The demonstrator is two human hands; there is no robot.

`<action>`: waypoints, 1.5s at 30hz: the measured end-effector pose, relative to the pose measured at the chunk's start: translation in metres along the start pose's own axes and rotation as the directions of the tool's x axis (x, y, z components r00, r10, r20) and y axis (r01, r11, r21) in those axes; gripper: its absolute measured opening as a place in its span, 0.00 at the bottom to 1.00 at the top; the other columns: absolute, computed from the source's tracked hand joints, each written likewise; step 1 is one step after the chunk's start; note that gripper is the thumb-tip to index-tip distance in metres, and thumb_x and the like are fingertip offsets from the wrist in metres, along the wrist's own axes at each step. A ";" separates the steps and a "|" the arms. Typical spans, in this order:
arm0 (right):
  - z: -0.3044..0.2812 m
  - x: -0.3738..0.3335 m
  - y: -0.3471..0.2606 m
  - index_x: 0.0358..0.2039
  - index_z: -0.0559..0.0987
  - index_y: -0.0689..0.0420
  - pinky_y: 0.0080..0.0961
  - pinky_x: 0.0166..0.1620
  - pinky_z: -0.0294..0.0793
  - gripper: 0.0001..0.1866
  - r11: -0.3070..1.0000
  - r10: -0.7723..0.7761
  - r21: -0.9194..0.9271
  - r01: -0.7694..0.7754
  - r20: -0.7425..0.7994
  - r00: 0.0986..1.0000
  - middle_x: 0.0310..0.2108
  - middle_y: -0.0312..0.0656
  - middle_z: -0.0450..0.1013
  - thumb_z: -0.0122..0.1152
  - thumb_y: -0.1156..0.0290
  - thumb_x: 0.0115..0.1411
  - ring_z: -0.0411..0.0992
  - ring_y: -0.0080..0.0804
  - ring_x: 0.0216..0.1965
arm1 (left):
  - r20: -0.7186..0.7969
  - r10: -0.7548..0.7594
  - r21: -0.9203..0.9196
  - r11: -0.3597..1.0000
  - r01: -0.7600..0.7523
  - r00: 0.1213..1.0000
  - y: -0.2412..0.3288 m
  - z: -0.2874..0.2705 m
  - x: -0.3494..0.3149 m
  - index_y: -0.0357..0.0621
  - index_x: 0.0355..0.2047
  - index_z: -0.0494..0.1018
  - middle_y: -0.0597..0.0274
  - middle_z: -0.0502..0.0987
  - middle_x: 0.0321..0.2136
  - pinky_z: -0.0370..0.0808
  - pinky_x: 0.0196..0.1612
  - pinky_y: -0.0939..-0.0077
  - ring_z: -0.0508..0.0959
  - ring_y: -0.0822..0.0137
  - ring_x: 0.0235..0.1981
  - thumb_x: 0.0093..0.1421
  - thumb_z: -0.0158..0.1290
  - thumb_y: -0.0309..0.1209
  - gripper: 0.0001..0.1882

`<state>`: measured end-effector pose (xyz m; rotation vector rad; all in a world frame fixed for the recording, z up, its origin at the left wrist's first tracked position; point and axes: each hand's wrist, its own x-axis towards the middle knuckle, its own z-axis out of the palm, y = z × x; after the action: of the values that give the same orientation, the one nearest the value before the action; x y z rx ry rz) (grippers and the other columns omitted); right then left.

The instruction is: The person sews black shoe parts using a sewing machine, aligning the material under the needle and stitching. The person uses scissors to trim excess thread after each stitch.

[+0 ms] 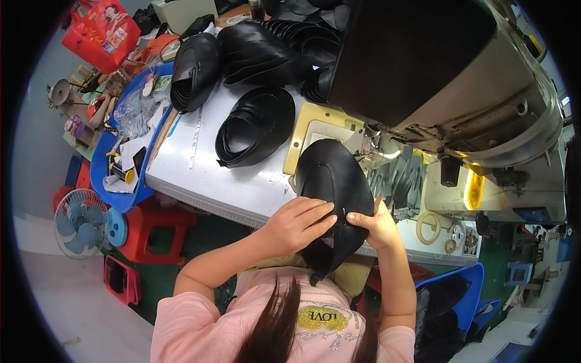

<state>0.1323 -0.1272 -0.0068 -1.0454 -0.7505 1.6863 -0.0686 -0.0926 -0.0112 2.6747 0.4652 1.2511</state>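
A black leather shoe upper (331, 172) is held between my two hands at the table's front edge, its far end beside the sewing machine's yellow plate (296, 142). My left hand (298, 224) is closed on the left side, fingertips pressed near the middle seam. On the opposite side my right hand (378, 226) grips the edge, with its thumb on the top and the other fingers mostly hidden behind. Another black shoe upper (259, 124) lies on the white tabletop (200, 142), left of the machine.
Stacked black uppers (254, 51) sit at the back. The sewing machine (436, 78) looms over the right side, its lamp (474, 189) lit. Grey strips (396, 181) lie beneath it. On the left are a blue bin (130, 196), a fan (85, 227) and a red stool (151, 233).
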 end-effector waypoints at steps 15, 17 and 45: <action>0.003 -0.002 -0.006 0.35 0.74 0.65 0.22 0.39 0.71 0.19 0.998 0.024 -0.055 -0.025 -0.010 1.000 0.31 0.40 0.73 0.65 0.82 0.38 0.71 0.25 0.31 | 0.090 0.026 0.030 0.999 -0.028 0.996 0.003 -0.003 0.001 0.37 0.32 0.73 0.53 0.72 0.35 0.72 0.36 0.70 0.73 0.59 0.36 0.40 0.52 0.25 0.15; 0.004 -0.002 -0.005 0.35 0.74 0.65 0.22 0.39 0.71 0.19 0.998 0.029 -0.053 -0.030 -0.019 0.999 0.31 0.40 0.73 0.65 0.82 0.38 0.71 0.25 0.31 | 0.111 0.044 0.038 0.998 -0.048 0.993 0.002 -0.004 0.001 0.35 0.33 0.72 0.52 0.71 0.36 0.71 0.38 0.70 0.72 0.59 0.37 0.42 0.49 0.26 0.15; -0.013 -0.011 0.000 0.39 0.71 0.65 0.25 0.39 0.72 0.27 0.995 -0.073 0.063 0.071 0.025 0.997 0.32 0.41 0.72 0.67 0.81 0.33 0.72 0.29 0.32 | 0.611 -0.491 -0.718 -0.674 0.174 0.621 -0.026 0.008 -0.053 0.39 0.46 0.65 0.57 0.72 0.43 0.68 0.48 0.63 0.73 0.63 0.43 0.52 0.54 0.31 0.21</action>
<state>0.1453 -0.1378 -0.0095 -0.9435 -0.7406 1.6545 -0.1003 -0.0863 -0.0613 0.3731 0.2232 0.7086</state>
